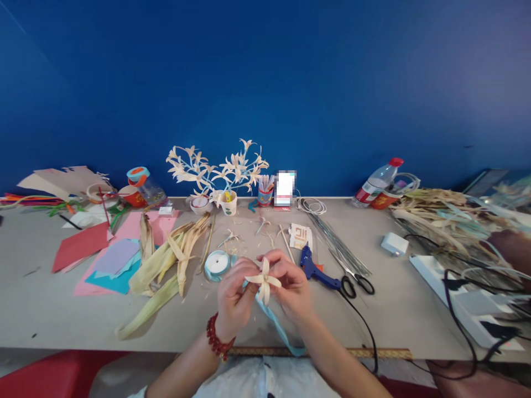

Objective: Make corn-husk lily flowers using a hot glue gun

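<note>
A cream flower point(264, 280) with narrow, pointed petals, apparently of corn husk, faces me between my hands above the table. My left hand point(233, 296), with a red bead bracelet at the wrist, is closed around the flower's base. From the other side, the fingers of my right hand point(294, 284) pinch just behind the petals; the stem there is hidden. Light blue ribbon point(280, 326) trails down from between the hands toward the table's front edge. Just left of the hands lies a ribbon spool point(217, 265).
Right of my hands are a blue glue gun point(319, 271), scissors point(357, 283) and metal wires point(340, 243). Corn husks point(166, 265) and coloured paper point(112, 268) lie left. Potted husk flowers point(228, 202) stand behind. Farther right are a power strip point(440, 293) and a bottle point(377, 182).
</note>
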Action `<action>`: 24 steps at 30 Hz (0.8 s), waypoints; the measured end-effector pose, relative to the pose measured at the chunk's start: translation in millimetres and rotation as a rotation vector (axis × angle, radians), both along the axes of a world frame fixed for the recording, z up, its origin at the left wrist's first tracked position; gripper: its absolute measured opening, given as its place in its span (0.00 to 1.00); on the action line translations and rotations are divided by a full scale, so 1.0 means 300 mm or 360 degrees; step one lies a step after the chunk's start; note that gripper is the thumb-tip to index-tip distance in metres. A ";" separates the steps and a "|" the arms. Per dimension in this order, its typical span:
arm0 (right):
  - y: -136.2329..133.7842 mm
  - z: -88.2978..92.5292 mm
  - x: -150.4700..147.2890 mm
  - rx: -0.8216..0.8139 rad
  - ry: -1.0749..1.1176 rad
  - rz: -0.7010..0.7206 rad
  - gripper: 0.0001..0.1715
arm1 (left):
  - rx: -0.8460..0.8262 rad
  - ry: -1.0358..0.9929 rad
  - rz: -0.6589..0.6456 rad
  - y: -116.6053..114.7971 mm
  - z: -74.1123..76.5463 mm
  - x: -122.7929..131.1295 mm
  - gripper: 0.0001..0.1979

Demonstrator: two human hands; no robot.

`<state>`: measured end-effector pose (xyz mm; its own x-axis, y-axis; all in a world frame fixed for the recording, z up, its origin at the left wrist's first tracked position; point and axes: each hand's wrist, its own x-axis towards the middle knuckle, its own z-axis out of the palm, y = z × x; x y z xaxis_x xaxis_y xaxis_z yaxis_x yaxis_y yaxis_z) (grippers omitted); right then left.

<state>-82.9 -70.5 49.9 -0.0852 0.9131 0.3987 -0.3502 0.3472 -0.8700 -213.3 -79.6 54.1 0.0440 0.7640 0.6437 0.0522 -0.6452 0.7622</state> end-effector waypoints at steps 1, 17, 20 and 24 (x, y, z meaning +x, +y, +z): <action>0.000 0.000 0.001 0.0001 0.0001 0.0000 0.15 | -0.0008 0.0004 -0.0003 0.000 -0.001 -0.001 0.08; 0.008 0.003 0.008 0.0004 -0.0032 0.0026 0.10 | -0.0114 -0.0062 -0.0080 0.007 -0.037 -0.008 0.09; 0.010 0.003 0.011 0.0026 -0.0043 0.0033 0.09 | -0.0124 -0.0070 -0.0095 0.007 -0.034 -0.008 0.09; 0.011 0.007 0.015 0.0025 -0.0076 0.0028 0.10 | -0.0128 -0.0094 -0.0087 0.008 -0.030 -0.006 0.10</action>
